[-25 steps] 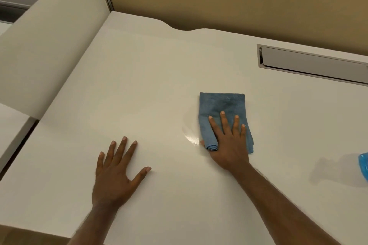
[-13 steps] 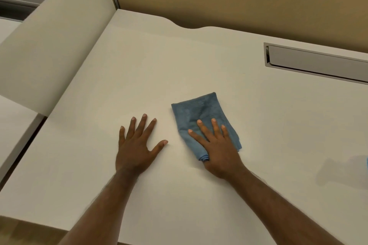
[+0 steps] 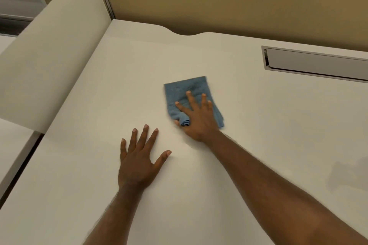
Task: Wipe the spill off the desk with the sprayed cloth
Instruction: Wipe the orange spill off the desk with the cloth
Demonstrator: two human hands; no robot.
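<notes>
Both forearms are bare to the frame's edge, no sleeves in view; the left hand [image 3: 139, 162] and right hand [image 3: 199, 119] show short, trimmed nails; fine hair along both forearms

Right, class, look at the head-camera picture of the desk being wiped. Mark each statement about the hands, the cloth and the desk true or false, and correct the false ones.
1. The right hand presses flat on the blue cloth. True.
2. The left hand grips a spray bottle. False: it lies flat and empty on the white desk, fingers spread.
3. The cloth lies partly folded, with a rolled edge near the right thumb. True.
4. The two hands touch each other. False: bare desk shows between them.
5. The cloth covers the recessed cable flap. False: the flap sits apart, at the far right of the desk.
</notes>
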